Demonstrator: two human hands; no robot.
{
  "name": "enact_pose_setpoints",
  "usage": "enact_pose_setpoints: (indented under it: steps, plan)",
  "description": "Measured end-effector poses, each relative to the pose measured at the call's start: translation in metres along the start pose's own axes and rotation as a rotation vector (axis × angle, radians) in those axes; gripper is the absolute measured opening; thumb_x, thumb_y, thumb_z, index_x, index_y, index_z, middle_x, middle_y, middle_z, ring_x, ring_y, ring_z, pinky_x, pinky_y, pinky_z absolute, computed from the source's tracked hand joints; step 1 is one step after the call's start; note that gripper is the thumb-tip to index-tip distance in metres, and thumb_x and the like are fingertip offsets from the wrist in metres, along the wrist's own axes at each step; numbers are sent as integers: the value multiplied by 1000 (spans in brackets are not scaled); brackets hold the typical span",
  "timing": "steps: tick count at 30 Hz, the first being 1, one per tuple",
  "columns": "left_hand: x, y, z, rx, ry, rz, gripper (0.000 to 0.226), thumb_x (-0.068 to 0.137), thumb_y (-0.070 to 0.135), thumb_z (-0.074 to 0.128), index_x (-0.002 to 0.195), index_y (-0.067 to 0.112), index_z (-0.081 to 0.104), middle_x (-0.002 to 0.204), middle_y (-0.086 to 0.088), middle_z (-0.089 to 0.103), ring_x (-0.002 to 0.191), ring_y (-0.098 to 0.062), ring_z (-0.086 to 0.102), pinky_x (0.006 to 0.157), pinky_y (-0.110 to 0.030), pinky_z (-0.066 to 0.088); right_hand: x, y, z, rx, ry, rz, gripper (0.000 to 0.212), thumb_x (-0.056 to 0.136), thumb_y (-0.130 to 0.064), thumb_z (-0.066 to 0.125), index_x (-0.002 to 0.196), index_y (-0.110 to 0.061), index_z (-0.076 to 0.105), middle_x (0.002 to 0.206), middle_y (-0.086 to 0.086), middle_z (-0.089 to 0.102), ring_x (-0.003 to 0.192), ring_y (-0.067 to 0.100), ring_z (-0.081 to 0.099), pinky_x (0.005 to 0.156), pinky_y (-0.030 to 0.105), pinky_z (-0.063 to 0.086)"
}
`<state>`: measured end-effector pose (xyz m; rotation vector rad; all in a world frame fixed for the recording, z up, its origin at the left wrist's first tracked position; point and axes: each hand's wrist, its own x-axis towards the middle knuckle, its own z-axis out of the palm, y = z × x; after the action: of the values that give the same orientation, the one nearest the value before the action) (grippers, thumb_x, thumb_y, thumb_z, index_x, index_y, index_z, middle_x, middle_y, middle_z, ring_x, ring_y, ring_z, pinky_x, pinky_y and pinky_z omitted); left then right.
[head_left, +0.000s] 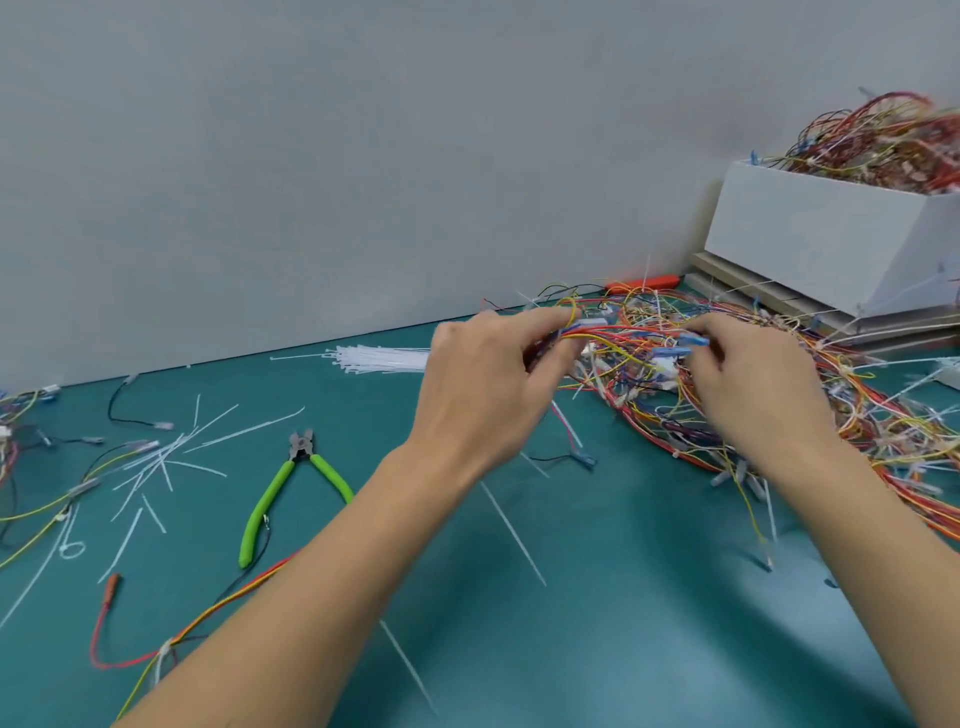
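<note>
Near edge: loose cable tie (408, 670) on green mat (623, 649). Held wire bundle (634, 328) far right, above tangle (893, 431): left hand (483, 389) curled round one end, right hand (758, 384) pinching blue connector (693, 341). Ran left-right between fingers (both hands equally near).

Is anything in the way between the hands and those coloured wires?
Nothing visible is. The left hand and the right hand already pinch the bunch of wires between them. The only hindrance lies below: the bunch runs into the tangled pile, so it may not pull free cleanly.
</note>
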<state>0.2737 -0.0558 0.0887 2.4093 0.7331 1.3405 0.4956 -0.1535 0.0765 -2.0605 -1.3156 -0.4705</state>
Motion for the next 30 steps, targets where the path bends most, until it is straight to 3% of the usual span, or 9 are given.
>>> enact_pose_setpoints:
  steps: [5,9,12,15,17,19,23,28,30]
  plan:
    - [-2,-21,-8,-197,-91,-214,16,98,38,64,103,31,78,57,10,45,55,-10,36,56,-29,30,0,-6,2,73,-36,-133,17,101,-22,64,109,-15,77,93,7,76,89,32,67,78,41,52]
    - [-11,-18,-6,172,-212,-82,23,96,57,57,104,44,75,71,10,58,85,-17,52,81,-40,37,-8,-4,4,193,1,-205,14,97,-16,70,108,-14,78,93,5,72,88,25,62,83,39,48]
    - [-19,-9,6,245,-230,-9,23,97,56,58,110,42,71,79,12,65,94,-19,50,92,-45,34,-11,-7,8,329,-17,-154,11,98,-14,68,105,-16,77,88,-1,68,81,16,58,77,30,44]
    - [-21,-9,10,9,-331,-115,36,88,48,76,121,36,66,83,18,68,94,-14,58,96,-43,42,-8,-7,3,564,29,0,10,101,-15,64,101,-23,70,83,3,69,71,19,56,64,23,44]
    - [-21,-10,11,-228,-402,-234,41,85,38,83,122,28,67,81,14,72,85,-9,65,86,-31,50,-5,-5,-1,608,37,22,14,101,-15,63,100,-28,67,83,1,70,72,24,59,63,28,46]
    - [-21,-10,14,-275,-408,-247,37,85,28,84,118,26,69,81,11,74,78,-7,66,75,-19,49,-5,-7,-3,611,-18,-9,16,100,-14,64,97,-29,67,78,0,69,69,23,61,64,33,49]
    - [-22,-15,22,-353,-376,-302,25,88,20,77,110,31,72,81,9,74,71,-6,65,69,-15,48,-5,-8,-4,491,-187,17,16,95,-14,66,89,-28,69,80,-11,70,73,3,62,67,19,47]
    - [-26,-29,24,-383,-287,-492,30,91,7,59,103,31,73,85,9,69,73,-20,71,67,-38,61,-4,-6,-15,-10,-468,7,14,86,-12,66,80,-22,74,82,-8,64,90,23,64,78,32,44]
    - [-25,-31,26,-352,-269,-505,28,90,11,61,102,33,73,91,12,69,72,-17,69,69,-36,59,-12,-13,-13,-12,-424,-76,15,87,-10,65,90,-18,77,93,0,69,99,25,64,88,33,45]
